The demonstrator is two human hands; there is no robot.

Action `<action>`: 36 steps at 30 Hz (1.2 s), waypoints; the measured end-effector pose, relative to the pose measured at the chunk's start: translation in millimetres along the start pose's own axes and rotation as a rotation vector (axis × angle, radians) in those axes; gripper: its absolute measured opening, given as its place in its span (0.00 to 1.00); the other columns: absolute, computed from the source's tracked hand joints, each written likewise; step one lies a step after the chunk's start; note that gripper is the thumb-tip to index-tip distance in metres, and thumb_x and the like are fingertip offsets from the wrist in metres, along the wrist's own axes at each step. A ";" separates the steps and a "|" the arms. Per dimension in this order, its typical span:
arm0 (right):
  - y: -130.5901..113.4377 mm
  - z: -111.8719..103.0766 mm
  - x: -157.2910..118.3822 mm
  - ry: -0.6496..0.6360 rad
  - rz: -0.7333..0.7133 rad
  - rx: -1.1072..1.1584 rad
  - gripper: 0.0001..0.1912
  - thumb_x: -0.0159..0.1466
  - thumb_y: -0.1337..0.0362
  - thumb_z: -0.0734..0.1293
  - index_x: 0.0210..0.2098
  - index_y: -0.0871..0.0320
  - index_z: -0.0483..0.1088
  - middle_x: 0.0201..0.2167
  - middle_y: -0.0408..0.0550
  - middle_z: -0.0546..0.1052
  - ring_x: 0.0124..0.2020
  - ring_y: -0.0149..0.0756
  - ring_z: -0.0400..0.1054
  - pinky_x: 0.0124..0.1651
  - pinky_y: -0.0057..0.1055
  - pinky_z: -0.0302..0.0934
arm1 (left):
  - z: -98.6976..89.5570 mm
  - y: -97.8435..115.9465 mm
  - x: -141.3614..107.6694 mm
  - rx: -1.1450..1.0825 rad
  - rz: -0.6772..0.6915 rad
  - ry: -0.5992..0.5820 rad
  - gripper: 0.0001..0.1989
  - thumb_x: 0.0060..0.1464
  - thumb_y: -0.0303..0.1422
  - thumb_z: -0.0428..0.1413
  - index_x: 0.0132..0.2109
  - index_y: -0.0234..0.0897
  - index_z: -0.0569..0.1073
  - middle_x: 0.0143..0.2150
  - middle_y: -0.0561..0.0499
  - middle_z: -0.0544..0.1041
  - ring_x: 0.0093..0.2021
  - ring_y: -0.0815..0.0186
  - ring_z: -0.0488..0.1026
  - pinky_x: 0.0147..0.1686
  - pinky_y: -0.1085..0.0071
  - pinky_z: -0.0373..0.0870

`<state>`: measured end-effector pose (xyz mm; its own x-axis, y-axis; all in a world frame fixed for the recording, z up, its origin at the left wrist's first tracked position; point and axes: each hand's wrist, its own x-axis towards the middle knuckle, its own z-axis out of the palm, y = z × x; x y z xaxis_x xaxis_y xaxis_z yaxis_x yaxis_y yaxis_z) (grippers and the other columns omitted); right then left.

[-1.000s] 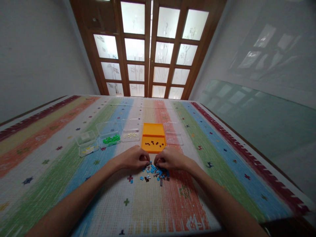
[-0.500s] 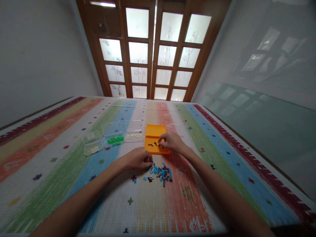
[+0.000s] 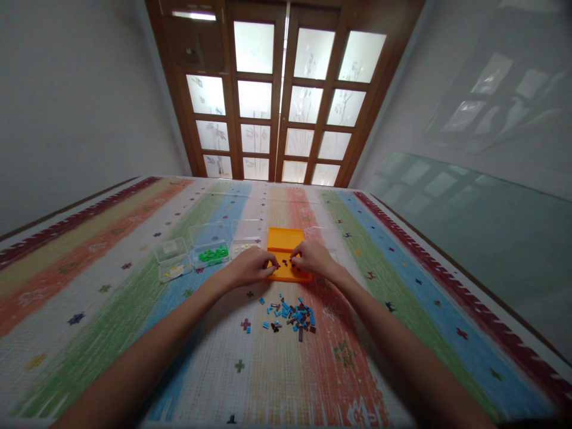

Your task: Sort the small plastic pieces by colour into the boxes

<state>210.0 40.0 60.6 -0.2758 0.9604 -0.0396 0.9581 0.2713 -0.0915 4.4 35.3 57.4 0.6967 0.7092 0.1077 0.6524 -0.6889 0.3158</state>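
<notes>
An open orange box [image 3: 286,239] lies on the table with its lid folded back, small dark brown bricks [image 3: 285,262] scattered in its near half. My left hand [image 3: 252,266] reaches over the box's left edge, thumb and forefinger pinched; what they hold, if anything, is too small to make out. Over the right side of the same box is my right hand [image 3: 311,257], its fingertips also pinched together close to the brown bricks. Whether a piece sits between them is hidden. A loose pile of blue and brown bricks [image 3: 295,314] lies on the cloth nearer to me.
Left of the orange box stand open clear boxes: one with white pieces [image 3: 243,248], partly behind my left hand, one with green pieces [image 3: 213,255], one with yellow pieces [image 3: 177,272]. Another clear lid [image 3: 318,230] shows behind my right hand. A striped cloth [image 3: 179,351] covers the table.
My left hand has moved from the loose brick pile up and away from me to the orange box's left edge. My right hand stays over the box. The view has shifted slightly.
</notes>
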 end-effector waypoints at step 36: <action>4.4 11.8 10.2 -0.037 -0.024 0.044 0.15 0.65 0.67 0.61 0.46 0.61 0.77 0.44 0.55 0.81 0.43 0.42 0.75 0.40 0.28 0.60 | 2.5 21.0 3.3 -0.107 0.204 -0.179 0.11 0.51 0.26 0.57 0.40 0.38 0.82 0.26 0.52 0.79 0.23 0.71 0.69 0.29 0.76 0.63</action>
<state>210.4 50.2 48.0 -0.3024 0.9503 -0.0738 0.9470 0.2908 -0.1368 21.1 22.7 62.1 0.8582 0.5131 0.0140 0.4647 -0.7883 0.4033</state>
